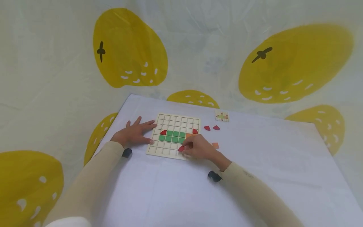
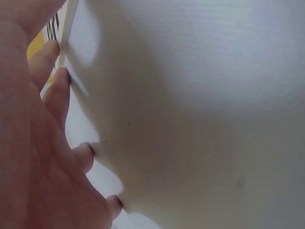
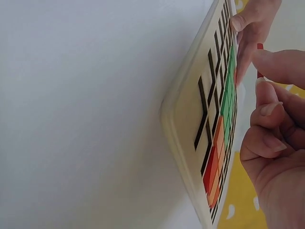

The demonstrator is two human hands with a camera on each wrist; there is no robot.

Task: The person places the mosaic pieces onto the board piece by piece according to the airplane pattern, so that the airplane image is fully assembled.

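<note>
A cream grid board lies on the white table, with a block of green square tiles, an orange tile and red quarter-round tiles in its cells. Between thumb and index finger, my right hand pinches another red quarter-round tile above the board's lower right part. Seen from the right wrist, that tile is edge-on and clear of the surface. My left hand lies spread at the board's left side, its thumb and fingertips touching the edge.
Two loose red quarter-round tiles and an orange square tile lie right of the board. Behind them is a small pattern card. A cloth with yellow fruit shapes hangs behind the table.
</note>
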